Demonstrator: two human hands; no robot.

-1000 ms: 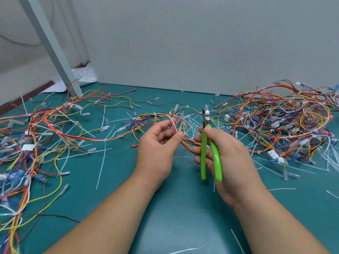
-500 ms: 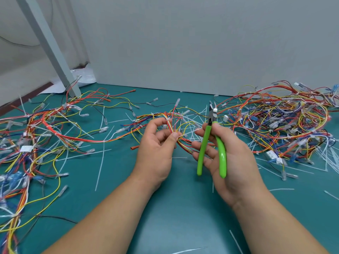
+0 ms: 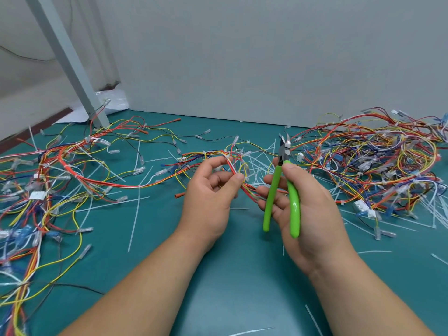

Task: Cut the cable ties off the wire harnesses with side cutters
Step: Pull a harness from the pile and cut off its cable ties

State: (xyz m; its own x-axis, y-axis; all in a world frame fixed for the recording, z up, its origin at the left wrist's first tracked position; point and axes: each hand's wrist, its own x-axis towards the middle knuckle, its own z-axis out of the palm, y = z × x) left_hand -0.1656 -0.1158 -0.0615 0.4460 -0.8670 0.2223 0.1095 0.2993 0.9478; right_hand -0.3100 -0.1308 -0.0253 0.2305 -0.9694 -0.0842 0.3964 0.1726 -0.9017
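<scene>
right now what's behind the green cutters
Behind the head of the cutters, loose cut cable ties lie on the green mat, with a big heap of wires to their right. The right hand wrapped round the handles hides whatever lies behind and under them.

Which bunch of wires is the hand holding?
The small middle bunch, pinched by the left hand. The big left pile and right pile just lie on the table.

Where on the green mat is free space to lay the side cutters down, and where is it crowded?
Barest: the mat near you, between the two forearms. Also left of the left hand, up to the left wire pile, apart from a few cut ties. Crowded: that pile, the right wire pile, and the tie litter behind the hands.
</scene>
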